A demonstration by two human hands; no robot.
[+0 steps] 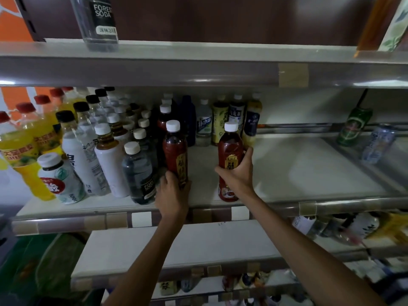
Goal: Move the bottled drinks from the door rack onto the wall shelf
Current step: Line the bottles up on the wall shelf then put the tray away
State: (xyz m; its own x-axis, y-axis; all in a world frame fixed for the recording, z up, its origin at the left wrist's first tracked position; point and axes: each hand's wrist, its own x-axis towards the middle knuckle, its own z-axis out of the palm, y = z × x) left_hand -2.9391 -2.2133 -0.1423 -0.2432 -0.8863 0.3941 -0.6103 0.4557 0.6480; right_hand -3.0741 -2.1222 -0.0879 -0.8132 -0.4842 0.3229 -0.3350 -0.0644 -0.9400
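Two dark red tea bottles with white caps stand upright on the middle wall shelf (309, 173). My left hand (172, 193) grips the lower body of the left red bottle (175, 149), which stands beside a dark soda bottle (139, 173). My right hand (239, 171) wraps around the middle of the right red bottle (229, 149), whose base is near the shelf's front edge. The door rack is not in view.
Rows of yellow, white and clear bottles (77, 146) crowd the shelf's left half, with more bottles (220, 122) at the back. Two cans (353, 127) stand at the far right. An upper shelf (198, 69) holds a clear soda bottle (97, 21). Lower shelves hold more goods.
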